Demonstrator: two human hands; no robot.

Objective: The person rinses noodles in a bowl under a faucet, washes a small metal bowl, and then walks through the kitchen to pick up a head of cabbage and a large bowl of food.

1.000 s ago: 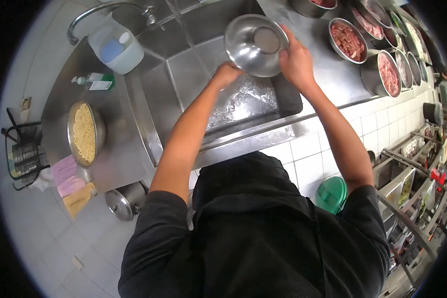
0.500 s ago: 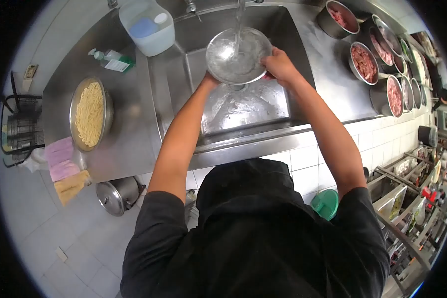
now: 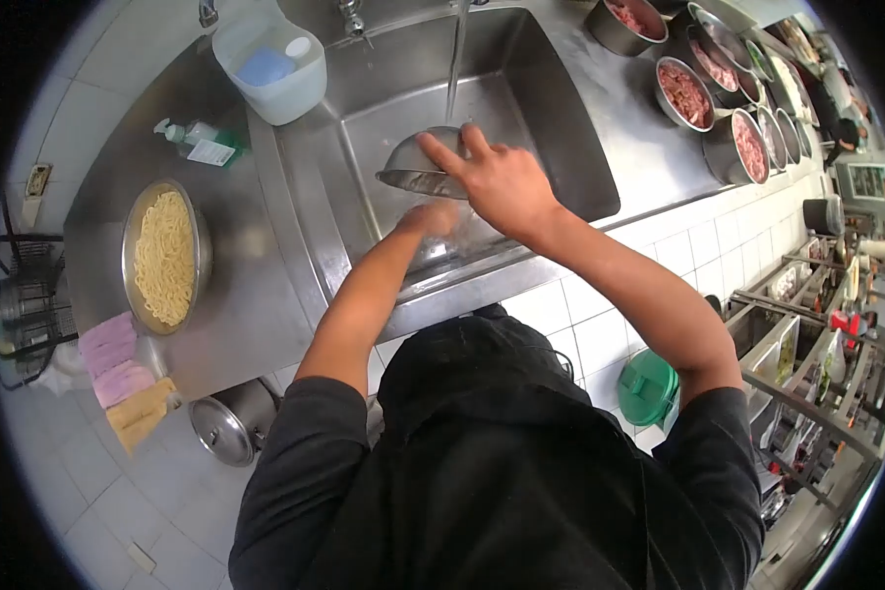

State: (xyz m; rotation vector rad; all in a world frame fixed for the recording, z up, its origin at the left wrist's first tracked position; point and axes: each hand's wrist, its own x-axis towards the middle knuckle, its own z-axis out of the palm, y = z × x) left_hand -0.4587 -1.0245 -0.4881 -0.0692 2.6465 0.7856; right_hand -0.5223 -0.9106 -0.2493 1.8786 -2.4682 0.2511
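Over the sink (image 3: pixel 551 108), my right hand (image 3: pixel 506 189) grips a metal bowl (image 3: pixel 415 155) by its edge, thumb and fingers spread on its outer side. The bowl is tipped steeply, its opening turned down and towards me. Just below the rim is my left hand (image 3: pixel 433 218), smeared by motion, its fingers not clear. A stream of water (image 3: pixel 456 59) runs down behind the bowl into the sink. Wet splashes show on the sink floor under both hands.
Left of the sink stand a white plastic container (image 3: pixel 275 84), a soap bottle (image 3: pixel 206 144) and a bowl of noodles (image 3: pixel 165 258). Pink cloths (image 3: pixel 113 354) hang at the counter's edge. Several metal pots of meat (image 3: pixel 685 93) stand on the right. A lidded pot (image 3: pixel 228 430) is on the floor.
The bowl, held level and full of water under the stream before, is now tipped over towards me and out of the stream. My left hand has left its side and moved below it.
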